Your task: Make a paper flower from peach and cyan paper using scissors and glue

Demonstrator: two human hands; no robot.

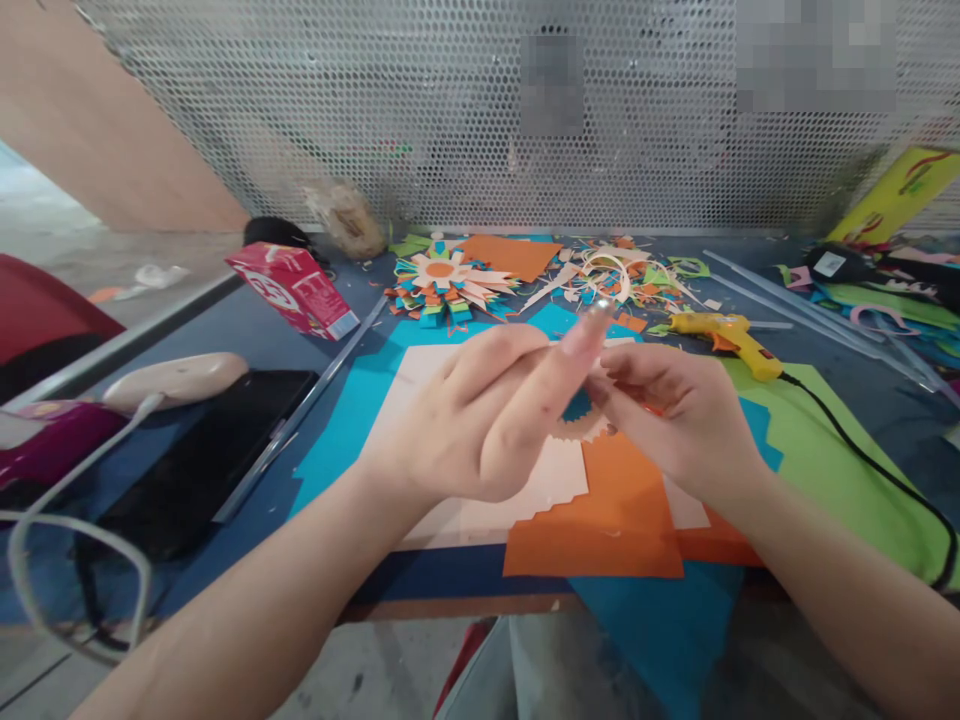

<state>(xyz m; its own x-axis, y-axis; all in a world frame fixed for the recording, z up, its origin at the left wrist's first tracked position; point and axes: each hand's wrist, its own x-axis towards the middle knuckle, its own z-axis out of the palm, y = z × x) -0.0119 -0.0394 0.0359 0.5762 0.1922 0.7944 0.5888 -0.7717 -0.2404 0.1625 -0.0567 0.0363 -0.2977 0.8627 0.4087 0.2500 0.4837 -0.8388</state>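
Observation:
My left hand (480, 410) is raised over the middle of the table. One digit stretches up and away, and the other fingers curl behind it, partly hidden. Close on its right, my right hand (675, 415) is closed, thumb and fingertips pinching a pale peach paper ring with a notched edge (579, 430). This ring sits between both hands, its upper part covered by my left hand. Beneath lie peach paper sheets (480, 510), an orange sheet (607, 530) with a stepped edge and blue paper (337, 440).
A layered paper flower (442, 275) and paper scraps (622, 275) lie at the back. On the right are a yellow glue gun (731, 335), its black cord, green paper (832, 450) and clear glue sticks (817, 315). A red box (292, 285), black phone (202, 460) and white cable are left.

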